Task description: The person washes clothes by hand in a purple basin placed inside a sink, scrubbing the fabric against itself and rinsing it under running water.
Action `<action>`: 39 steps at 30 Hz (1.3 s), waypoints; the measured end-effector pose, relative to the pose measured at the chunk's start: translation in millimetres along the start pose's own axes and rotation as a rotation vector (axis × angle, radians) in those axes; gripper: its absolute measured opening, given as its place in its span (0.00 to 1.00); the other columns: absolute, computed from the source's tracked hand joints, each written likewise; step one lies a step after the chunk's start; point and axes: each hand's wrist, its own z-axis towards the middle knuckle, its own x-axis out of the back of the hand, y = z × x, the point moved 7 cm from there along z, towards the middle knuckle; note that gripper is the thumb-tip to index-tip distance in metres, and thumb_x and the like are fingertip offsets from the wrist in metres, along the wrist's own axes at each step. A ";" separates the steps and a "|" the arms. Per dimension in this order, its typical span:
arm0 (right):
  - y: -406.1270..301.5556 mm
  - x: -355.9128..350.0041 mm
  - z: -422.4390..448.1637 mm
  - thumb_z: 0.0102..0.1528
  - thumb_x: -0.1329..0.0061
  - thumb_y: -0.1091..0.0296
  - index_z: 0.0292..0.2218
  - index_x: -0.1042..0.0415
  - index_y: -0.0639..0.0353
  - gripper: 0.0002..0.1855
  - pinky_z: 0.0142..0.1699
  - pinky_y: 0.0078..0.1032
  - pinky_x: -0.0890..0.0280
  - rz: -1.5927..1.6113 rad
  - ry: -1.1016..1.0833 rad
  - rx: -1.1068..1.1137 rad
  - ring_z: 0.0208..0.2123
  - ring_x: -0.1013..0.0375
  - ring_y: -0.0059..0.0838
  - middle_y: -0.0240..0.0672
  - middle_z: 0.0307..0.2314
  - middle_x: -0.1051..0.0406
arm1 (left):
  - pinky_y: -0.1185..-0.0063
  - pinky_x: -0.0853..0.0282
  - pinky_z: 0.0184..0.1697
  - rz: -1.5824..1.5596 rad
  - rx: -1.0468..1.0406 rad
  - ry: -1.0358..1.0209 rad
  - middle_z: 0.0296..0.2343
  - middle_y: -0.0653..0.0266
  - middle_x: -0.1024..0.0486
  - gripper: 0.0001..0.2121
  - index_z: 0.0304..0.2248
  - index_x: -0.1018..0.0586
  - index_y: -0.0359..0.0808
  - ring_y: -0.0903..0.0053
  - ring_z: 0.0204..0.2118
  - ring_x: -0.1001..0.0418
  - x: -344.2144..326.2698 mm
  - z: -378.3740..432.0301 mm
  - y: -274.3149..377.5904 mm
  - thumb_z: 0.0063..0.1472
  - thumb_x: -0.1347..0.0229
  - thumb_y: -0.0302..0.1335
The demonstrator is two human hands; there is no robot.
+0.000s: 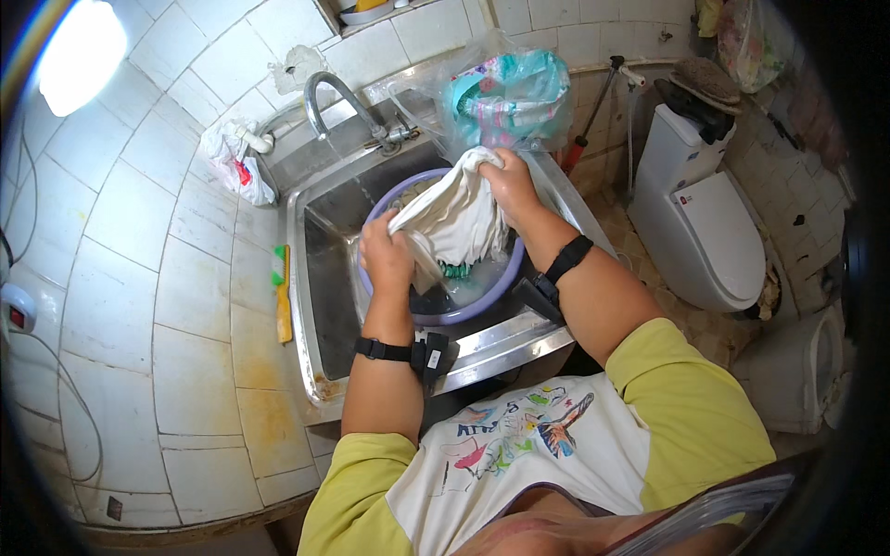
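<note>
My left hand (388,256) grips one edge of a wet white cloth garment (455,215), and my right hand (510,179) grips its upper right edge. The garment is spread between them, its lower part hanging into a round purple plastic basin (453,318) that stands in a stainless steel sink (327,278). Under the cloth, green bristles or a ribbed green thing (457,270) show at the water, which looks cloudy. Other cloth lies at the basin's back left, partly hidden by the garment.
A curved metal faucet (341,87) stands behind the basin. A plastic bag with turquoise patterned contents (511,97) sits at the sink's back right corner. A green and yellow brush (281,292) lies along the left rim. Right of the sink stands a white toilet (716,236).
</note>
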 end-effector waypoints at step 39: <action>2.8 -13.1 -5.6 0.53 0.51 0.60 0.38 0.30 0.61 0.15 0.38 0.26 0.36 0.467 -0.081 -0.198 0.31 0.30 0.25 0.32 0.31 0.29 | 0.66 0.40 0.45 0.277 -0.039 -0.173 0.37 0.60 0.30 0.16 0.37 0.25 0.40 0.59 0.44 0.36 4.1 -7.3 41.6 0.44 0.46 0.26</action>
